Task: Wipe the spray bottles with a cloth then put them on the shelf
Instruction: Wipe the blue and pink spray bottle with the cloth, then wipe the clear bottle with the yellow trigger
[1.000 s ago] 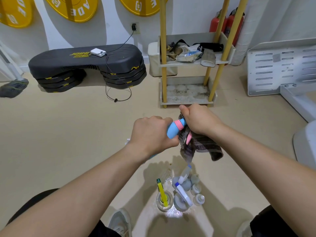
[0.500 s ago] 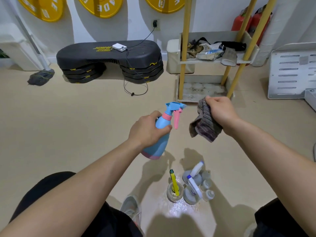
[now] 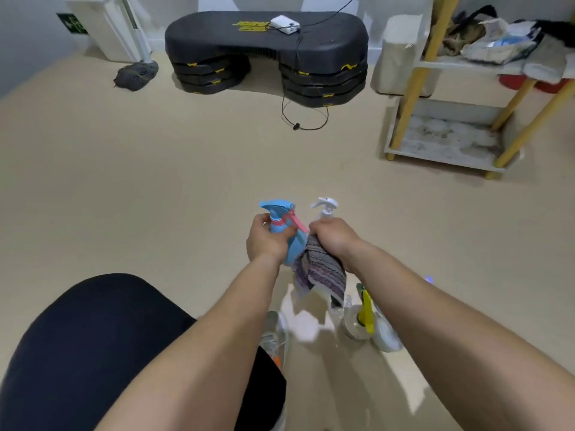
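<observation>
Floor runs wide to the far-right shelf; your left hand grips the blue-and-pink bottle, right hand clutches the striped cloth.

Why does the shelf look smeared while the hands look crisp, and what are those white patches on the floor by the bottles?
Head view: the shelf near the right edge is streaked, likely by motion blur, and its yellow posts lean from wide-angle distortion; the left hand, right hand, blue spray bottle and cloth at centre are fairly sharp; the white patches are glare on the floor.
</observation>
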The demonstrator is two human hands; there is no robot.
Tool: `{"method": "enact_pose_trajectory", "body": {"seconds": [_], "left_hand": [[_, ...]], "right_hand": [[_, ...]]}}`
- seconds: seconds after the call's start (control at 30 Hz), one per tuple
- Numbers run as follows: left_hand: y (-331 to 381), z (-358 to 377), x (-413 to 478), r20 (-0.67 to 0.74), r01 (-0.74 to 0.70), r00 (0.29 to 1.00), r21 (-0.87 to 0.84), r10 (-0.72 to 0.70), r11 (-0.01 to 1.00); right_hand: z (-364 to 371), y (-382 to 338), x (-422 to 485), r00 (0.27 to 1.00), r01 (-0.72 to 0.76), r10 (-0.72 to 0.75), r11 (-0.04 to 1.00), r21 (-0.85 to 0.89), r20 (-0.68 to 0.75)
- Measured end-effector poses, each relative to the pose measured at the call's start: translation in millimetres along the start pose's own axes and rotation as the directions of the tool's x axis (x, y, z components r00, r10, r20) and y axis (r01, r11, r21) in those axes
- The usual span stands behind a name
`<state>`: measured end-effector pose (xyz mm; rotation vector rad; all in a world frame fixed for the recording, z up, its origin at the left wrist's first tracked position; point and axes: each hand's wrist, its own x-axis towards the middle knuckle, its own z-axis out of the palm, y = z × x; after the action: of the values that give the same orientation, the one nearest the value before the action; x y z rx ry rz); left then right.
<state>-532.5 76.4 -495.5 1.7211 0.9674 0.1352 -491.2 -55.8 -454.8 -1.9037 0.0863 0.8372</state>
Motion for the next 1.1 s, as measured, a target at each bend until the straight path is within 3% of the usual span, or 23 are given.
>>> {"method": "enact_pose_trajectory", "body": {"seconds": [0.1, 0.23, 0.8, 0.9, 1.1], "left_hand": [[-25, 13, 22, -0.107, 0.091, 0.989, -0.098, -0.101, 0.991], [-54, 38, 54, -0.14, 0.125, 0.979, -0.144, -0.145, 0.982], [-103, 98, 117, -0.086, 0.1, 0.991, 0.011, -0.099, 0.995], [-98, 93, 108, -0.04, 0.152, 0.988, 0.04, -0.15, 0.988], [-91, 62, 70, -0.116, 0.258, 0.961, 0.051, -0.251, 0.965]], "right_hand": [[28, 17, 25, 0.999, -0.044, 0.043, 0.998, -0.041, -0.031], [51, 48, 61, 0.994, -0.1, 0.099, 0.995, -0.024, -0.042], [68, 108, 148, 0.957, -0.261, 0.277, 0.952, 0.158, -0.083], [61, 101, 136, 0.957, -0.254, 0.274, 0.949, 0.187, -0.091], [39, 77, 90, 0.982, -0.154, 0.168, 0.976, 0.154, -0.082]]}}
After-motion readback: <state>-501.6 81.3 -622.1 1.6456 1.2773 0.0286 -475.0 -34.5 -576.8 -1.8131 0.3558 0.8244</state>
